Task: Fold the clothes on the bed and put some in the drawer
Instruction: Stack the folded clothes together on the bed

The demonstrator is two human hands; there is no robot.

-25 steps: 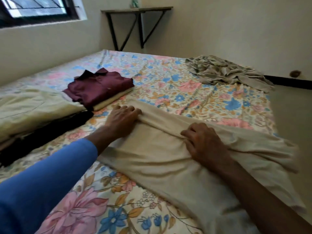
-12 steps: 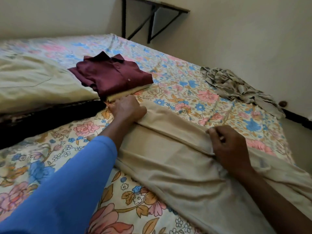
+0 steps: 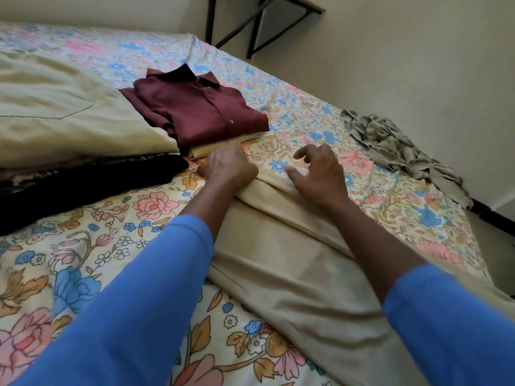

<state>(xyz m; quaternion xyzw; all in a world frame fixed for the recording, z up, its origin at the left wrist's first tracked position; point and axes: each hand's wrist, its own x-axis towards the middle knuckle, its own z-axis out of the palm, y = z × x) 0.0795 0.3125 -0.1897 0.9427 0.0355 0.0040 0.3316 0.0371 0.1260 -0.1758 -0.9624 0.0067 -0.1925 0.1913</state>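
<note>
Floral bedsheet (image 3: 83,274) covered the bed, which sat against pale walls (image 3: 418,65). A black-bracketed shelf (image 3: 259,23) was fixed in the far corner. The beige garment (image 3: 292,268) lay lengthwise along the bed's right side, partly folded. Left hand (image 3: 227,169) had its fingers curled over the garment's far end, holding it. Right hand (image 3: 317,174) was just beside it at the garment's edge, fingers spread and loosely bent, gripping nothing. The folded maroon shirt (image 3: 200,112) sat beyond the hands. A crumpled grey-green cloth (image 3: 395,143) lay near the right wall.

A shelf (image 3: 308,6) on black brackets is fixed to the cream wall (image 3: 404,65).
</note>
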